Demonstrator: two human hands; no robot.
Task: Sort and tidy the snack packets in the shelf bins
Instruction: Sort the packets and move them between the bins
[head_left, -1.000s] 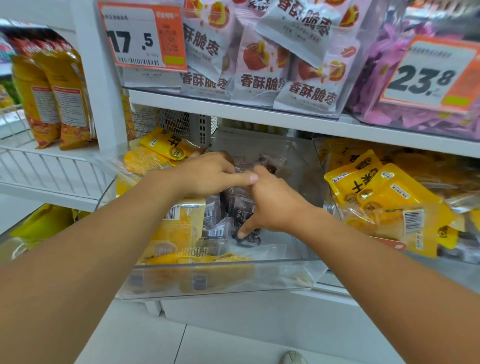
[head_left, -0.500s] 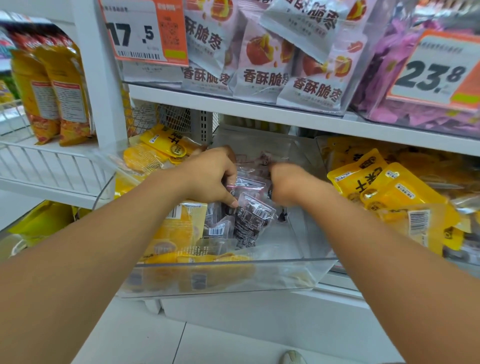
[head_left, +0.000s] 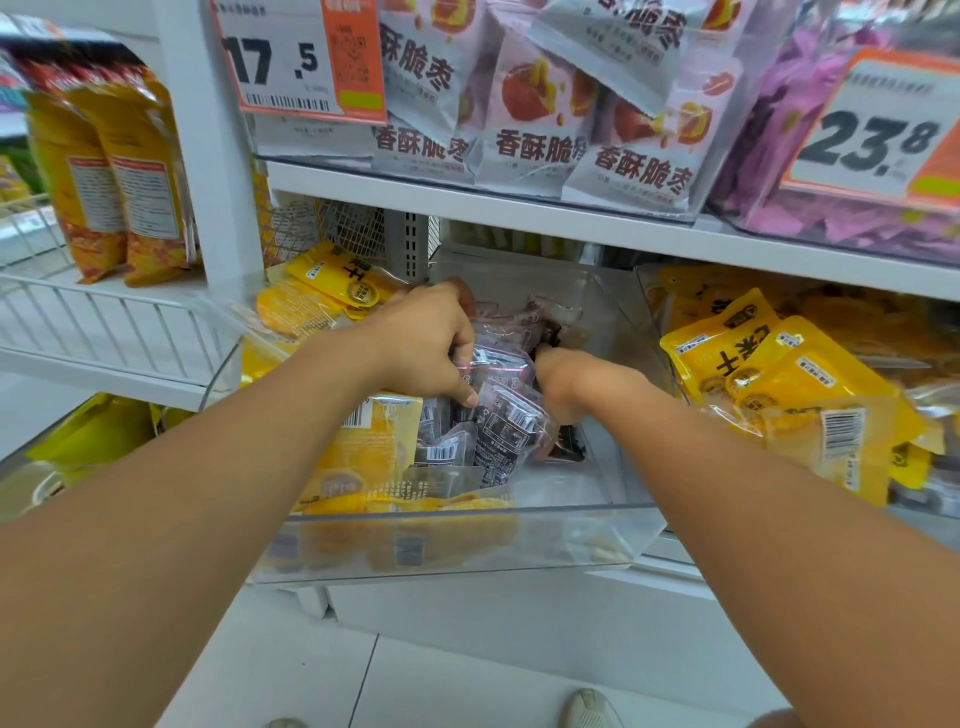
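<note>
In the head view, a bunch of dark clear-wrapped snack packets (head_left: 501, 410) is being gripped by the left hand (head_left: 426, 348), fingers curled round its top, inside the clear plastic bin (head_left: 447, 545) pulled out from the shelf. The same bunch is being clutched by the right hand (head_left: 563, 382) from the other side. Yellow packets (head_left: 363, 457) are being kept in the bin's left part.

You stand before a white metal shelf unit (head_left: 519, 208) with a wire rack (head_left: 104, 317) at its left; under you is pale tiled floor (head_left: 441, 675).
</note>
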